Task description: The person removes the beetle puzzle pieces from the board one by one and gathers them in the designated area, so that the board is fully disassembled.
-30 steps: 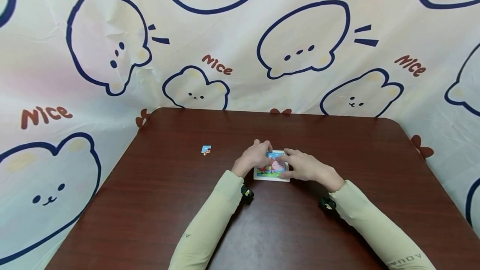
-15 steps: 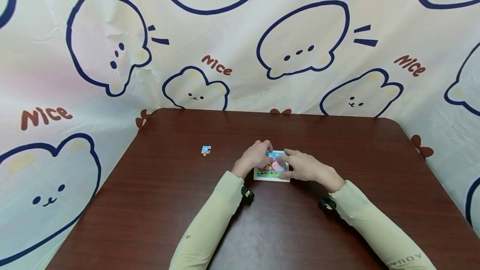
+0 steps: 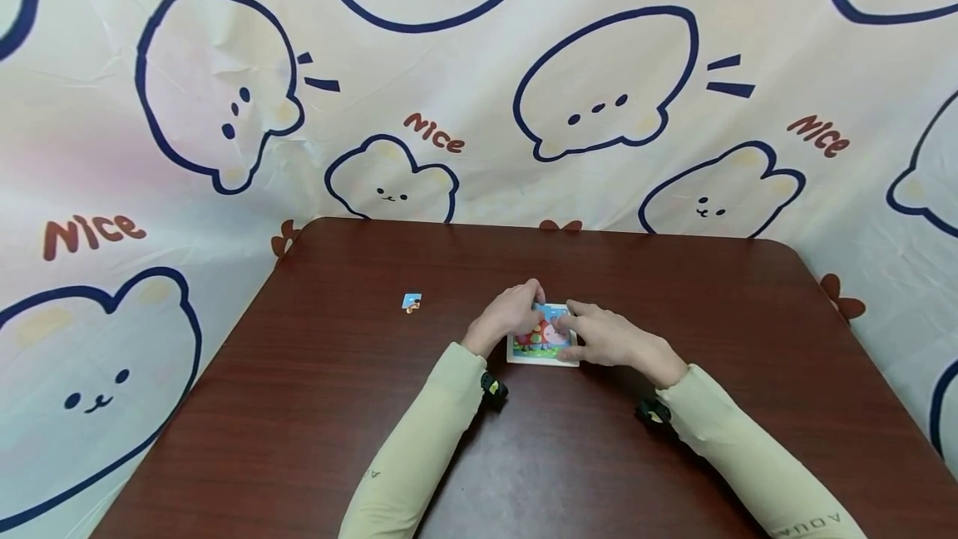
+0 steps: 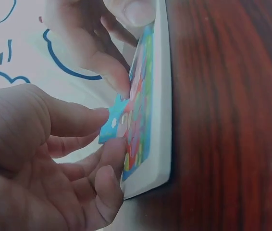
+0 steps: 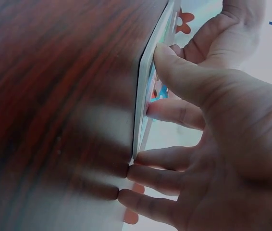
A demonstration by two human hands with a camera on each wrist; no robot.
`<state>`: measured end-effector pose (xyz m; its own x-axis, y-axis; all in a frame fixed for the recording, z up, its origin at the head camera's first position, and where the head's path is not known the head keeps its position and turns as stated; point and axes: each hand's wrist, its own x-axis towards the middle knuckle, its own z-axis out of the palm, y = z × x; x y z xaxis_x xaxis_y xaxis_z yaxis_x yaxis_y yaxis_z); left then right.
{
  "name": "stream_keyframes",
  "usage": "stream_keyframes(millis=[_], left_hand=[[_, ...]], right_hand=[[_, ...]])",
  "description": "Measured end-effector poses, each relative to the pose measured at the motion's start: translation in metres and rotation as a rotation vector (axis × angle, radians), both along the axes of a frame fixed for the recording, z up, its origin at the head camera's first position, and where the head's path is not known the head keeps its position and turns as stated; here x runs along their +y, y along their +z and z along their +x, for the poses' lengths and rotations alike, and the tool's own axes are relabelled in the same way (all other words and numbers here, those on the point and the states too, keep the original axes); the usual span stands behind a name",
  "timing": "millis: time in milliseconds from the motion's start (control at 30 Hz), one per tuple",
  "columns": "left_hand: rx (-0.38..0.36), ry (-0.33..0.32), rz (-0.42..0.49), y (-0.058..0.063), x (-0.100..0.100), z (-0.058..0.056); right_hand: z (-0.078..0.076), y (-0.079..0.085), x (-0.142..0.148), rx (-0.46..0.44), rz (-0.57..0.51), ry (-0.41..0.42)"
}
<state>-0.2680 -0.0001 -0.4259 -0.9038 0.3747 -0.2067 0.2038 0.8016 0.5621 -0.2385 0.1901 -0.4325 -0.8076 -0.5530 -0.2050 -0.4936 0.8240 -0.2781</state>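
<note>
A small square jigsaw puzzle [image 3: 542, 348] in a white frame, with a colourful cartoon picture, lies flat on the table. At its left side my left hand [image 3: 515, 310] pinches a light-blue puzzle piece [image 4: 111, 126] between thumb and fingers, tilted up at the picture's surface in the left wrist view. From the right, my right hand [image 3: 609, 335] rests over the puzzle with its fingers spread. In the right wrist view its thumb touches the white frame [image 5: 144, 72] and its index finger touches the picture, while the other fingertips reach down along the frame's edge and the table.
A loose puzzle piece [image 3: 412, 302], blue and brown, lies on the dark wooden table [image 3: 359, 373] left of the hands. A cream cloth [image 3: 479, 81] with cartoon outlines hangs behind the table and along its sides. Dark wrist cameras [image 3: 654, 408] sit by both cuffs.
Both hands stay at the puzzle. The left hand's fingers have shifted slightly, and the head view has tilted a little, so the scene sits somewhat lower.
</note>
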Motion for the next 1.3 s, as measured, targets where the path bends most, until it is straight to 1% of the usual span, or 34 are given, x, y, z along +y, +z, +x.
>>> stream_keyframes(millis=[333,600,833,933,1133,1300], left_hand=[[-0.026,0.049,0.082,-0.0024,-0.0033,-0.0007],[-0.026,0.042,0.043,-0.0022,-0.0022,-0.0032],[-0.039,0.064,0.071,-0.0034,-0.0029,-0.002],[-0.047,0.068,0.069,-0.003,-0.0034,-0.0019],[-0.049,0.038,0.044,-0.0019,-0.0043,-0.0026],[-0.022,0.002,0.022,-0.0015,-0.005,-0.0021]], right_hand=[[0.0017,0.0004,-0.0004,-0.006,-0.004,-0.01],[0.0024,0.0007,-0.0001,-0.008,-0.003,-0.015],[0.0025,-0.0003,0.0001,-0.002,-0.012,-0.016],[0.0018,-0.0005,0.0003,-0.003,-0.016,-0.018],[0.0011,-0.0004,0.0017,0.001,-0.016,-0.013],[0.0012,0.0008,0.0014,0.013,-0.006,-0.003]])
